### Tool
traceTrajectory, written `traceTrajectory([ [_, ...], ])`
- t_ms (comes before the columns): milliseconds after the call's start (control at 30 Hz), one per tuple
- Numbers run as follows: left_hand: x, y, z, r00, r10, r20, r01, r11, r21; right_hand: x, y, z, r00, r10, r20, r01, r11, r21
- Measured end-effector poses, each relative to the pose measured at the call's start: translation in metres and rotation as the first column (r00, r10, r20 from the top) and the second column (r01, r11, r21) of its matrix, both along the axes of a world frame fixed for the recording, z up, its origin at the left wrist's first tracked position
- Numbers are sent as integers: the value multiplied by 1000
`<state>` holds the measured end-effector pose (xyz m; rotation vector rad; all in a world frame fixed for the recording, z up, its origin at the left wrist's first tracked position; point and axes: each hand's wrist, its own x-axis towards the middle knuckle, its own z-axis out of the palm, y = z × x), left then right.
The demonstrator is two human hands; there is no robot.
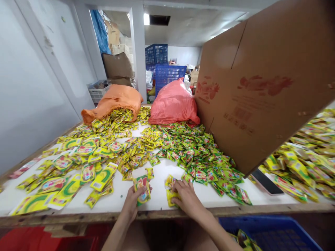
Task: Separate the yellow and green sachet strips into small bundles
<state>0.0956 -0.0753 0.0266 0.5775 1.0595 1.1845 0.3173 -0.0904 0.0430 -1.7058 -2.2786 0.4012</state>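
Note:
My left hand (133,200) is closed around a green-and-yellow packet (142,182), thumb across its printed front. To its right, my right hand (186,196) curls its fingers over yellow packets (169,186) near the table's front edge; how many lie under the fingers is hidden. A small yellow packet (150,173) lies just beyond my left hand. Heaped past my right hand are small green packets (201,153). Larger yellow packets (104,176) are spread to the left, with small yellow packets (138,155) behind them.
An orange sack (120,97) spills packets at the back left, beside a red sack (174,103). A large cardboard box (248,87) leans on the right, with a phone (267,182) by its lower corner. Below the table edge sits a blue crate (277,226).

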Motion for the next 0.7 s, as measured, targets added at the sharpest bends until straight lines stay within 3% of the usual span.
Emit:
traceTrajectory([
  [200, 1, 2, -2, 1000, -26, 10, 26, 999, -23, 1, -2, 4, 999, 36, -8, -36, 998, -59],
  [467, -1, -1, -1, 999, -31, 24, 31, 999, 15, 7, -7, 6, 998, -11, 65, 9, 999, 34],
  [567, 0, -1, 0, 997, -74, 6, 73, 996, 45, 10, -10, 6, 995, -49, 84, 48, 999, 17],
  [700, 7, -1, 0, 976, -210, -63, 216, 972, 97, 10, -13, 5, 1000, -22, 17, 23, 996, -89],
])
